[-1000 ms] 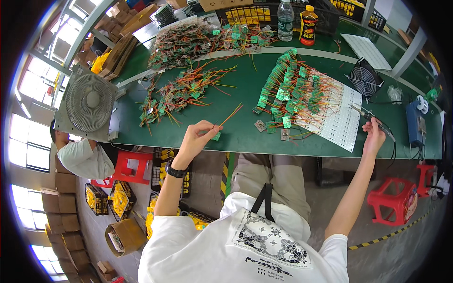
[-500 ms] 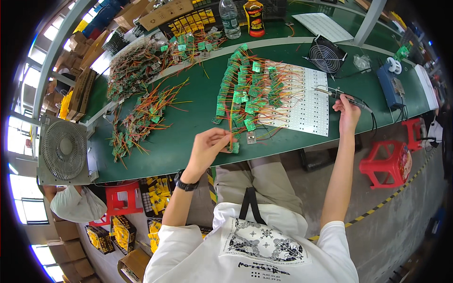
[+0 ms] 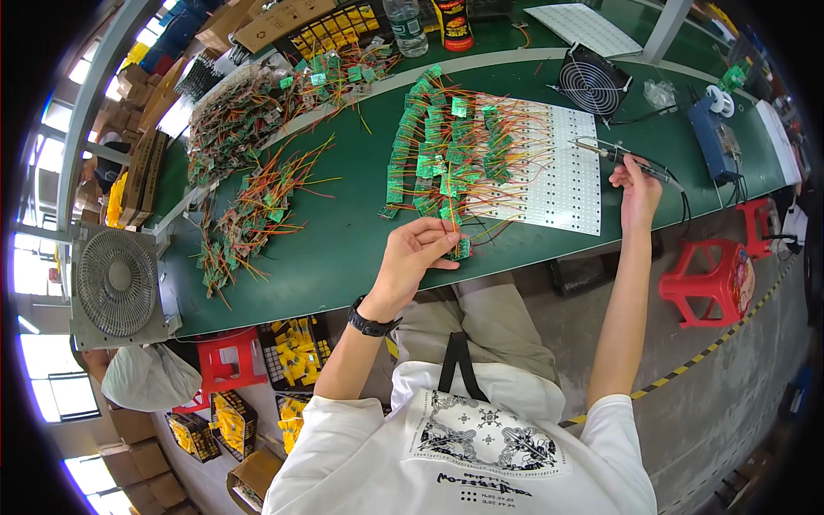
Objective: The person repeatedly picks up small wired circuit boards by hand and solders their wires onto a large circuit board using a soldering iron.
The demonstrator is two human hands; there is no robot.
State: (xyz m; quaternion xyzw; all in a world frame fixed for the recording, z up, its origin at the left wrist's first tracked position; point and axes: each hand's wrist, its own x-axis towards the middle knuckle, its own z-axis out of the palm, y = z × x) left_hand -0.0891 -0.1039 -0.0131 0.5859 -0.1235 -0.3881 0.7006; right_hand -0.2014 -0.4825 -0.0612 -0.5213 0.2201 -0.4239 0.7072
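Observation:
My left hand [image 3: 421,253] is at the table's front edge, thumb and fingers pinching the wires of a small green circuit board [image 3: 463,250], which hangs just beside the fingertips. My right hand [image 3: 638,190] grips a soldering iron [image 3: 616,155] by its handle. Its thin tip points left, over the right side of a white perforated panel [image 3: 573,196]. Rows of wired green circuit boards [image 3: 432,165] lie along the panel's left side, their red and yellow wires spread over it. Left of them sits a loose pile of similar wired boards [image 3: 249,219].
A bigger heap of boards [image 3: 227,129] lies at the back left. Behind the panel stand a black fan [image 3: 592,83], a water bottle [image 3: 405,27] and a second white panel [image 3: 584,28]. A blue soldering station [image 3: 712,142] is at right; a grey fan [image 3: 118,283] is at left.
My left hand has shifted right along the front edge, with the pinched wires and board. My right hand and the soldering iron have moved only slightly. The whole view has shifted a little.

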